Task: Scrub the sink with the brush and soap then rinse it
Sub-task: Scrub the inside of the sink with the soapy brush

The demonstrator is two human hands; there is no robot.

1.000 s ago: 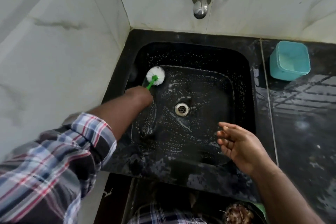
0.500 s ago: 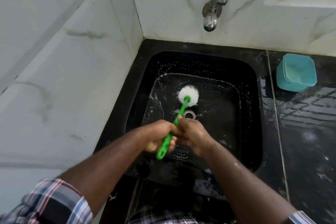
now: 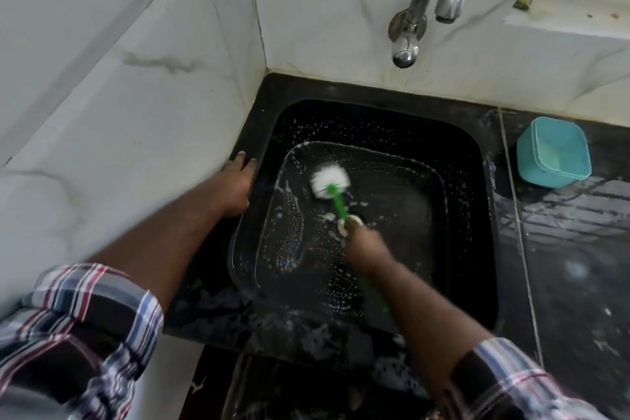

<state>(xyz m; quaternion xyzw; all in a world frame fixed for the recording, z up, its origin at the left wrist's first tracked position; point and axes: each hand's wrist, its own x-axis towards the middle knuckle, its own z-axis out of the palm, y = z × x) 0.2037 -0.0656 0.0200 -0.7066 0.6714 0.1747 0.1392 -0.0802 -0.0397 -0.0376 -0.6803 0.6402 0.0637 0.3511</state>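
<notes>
Mid-basin, green-handled brush with white bristle head (image 3: 330, 183) presses the soapy floor of the black square sink (image 3: 470, 201), beside the drain. Right hand (image 3: 364, 244) is closed round its handle; left hand (image 3: 238, 181) lies flat and empty on the rim. Risk: wet, soapy grip slips, 1 hard stroke flicks suds out.

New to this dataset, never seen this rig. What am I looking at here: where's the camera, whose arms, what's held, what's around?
There is no robot. One wide-angle camera sits on a person's head and looks down at their own arms, so the picture bends at the edges. The right hand grips a green-handled brush, its white head on the soapy floor of a black sink near the drain. The left hand holds nothing and rests on the sink's left rim. A metal tap comes out of the white marble wall above; no water runs from it. A teal container stands on the wet black counter to the right.
</notes>
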